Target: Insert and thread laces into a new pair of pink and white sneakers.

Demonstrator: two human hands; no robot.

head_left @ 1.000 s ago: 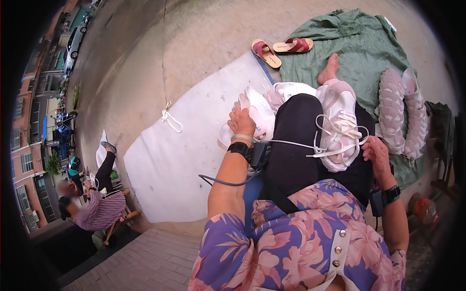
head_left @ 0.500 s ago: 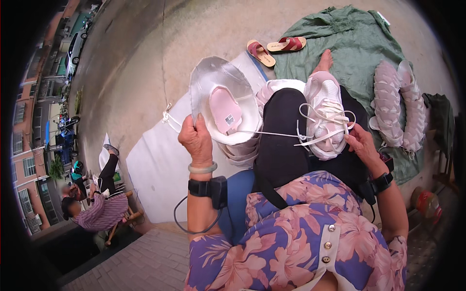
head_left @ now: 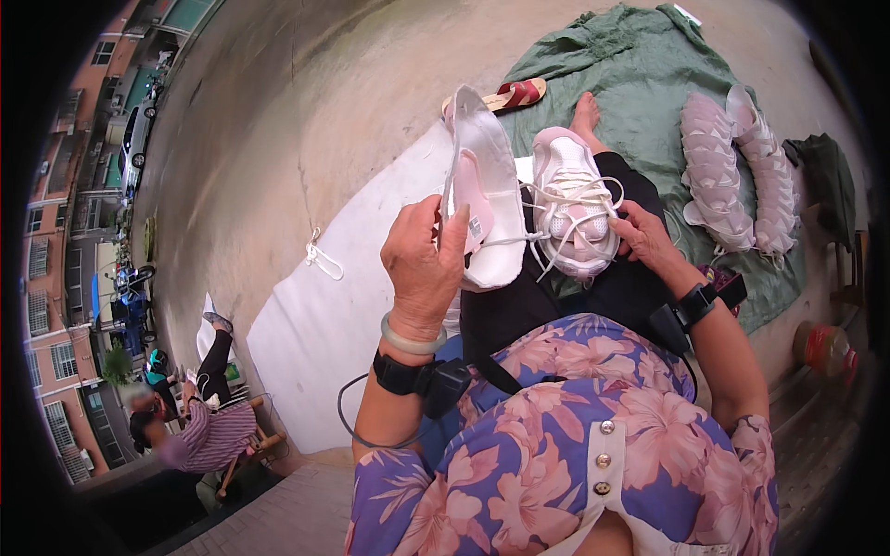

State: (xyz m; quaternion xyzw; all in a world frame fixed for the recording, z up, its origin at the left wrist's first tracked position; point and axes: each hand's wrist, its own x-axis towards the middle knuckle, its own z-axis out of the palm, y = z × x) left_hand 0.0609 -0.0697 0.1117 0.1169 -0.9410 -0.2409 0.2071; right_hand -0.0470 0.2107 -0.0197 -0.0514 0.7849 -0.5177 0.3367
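My left hand (head_left: 425, 258) pinches the edge of a white and grey shoe upper (head_left: 506, 227) between thumb and fingers. A pink panel (head_left: 471, 190) with a small label shows inside it. Close beside it, toe pointing away, a white and pink sneaker (head_left: 561, 159) rests on my lap. Loose white laces (head_left: 586, 220) loop over its top, and a short stretch of lace joins upper and sneaker. My right hand (head_left: 642, 233) has its fingers closed at the sneaker's right side, by a lace loop; its fingertips are partly hidden, so what they grip is unclear.
White sheeting (head_left: 324, 352) lies on the left, a lace tie (head_left: 323, 263) at its edge. Green cloth (head_left: 640, 65) spreads ahead, bearing two rows of stacked pink-white uppers (head_left: 718, 176). A red sandal (head_left: 521, 94) stands near my bare foot. Another person (head_left: 218, 435) sits far left.
My left hand has brought the shoe upper rightward, close against the sneaker, and turned it more edge-on. The lace between them is shorter. My right hand stays at the sneaker's side; the whole view has shifted.
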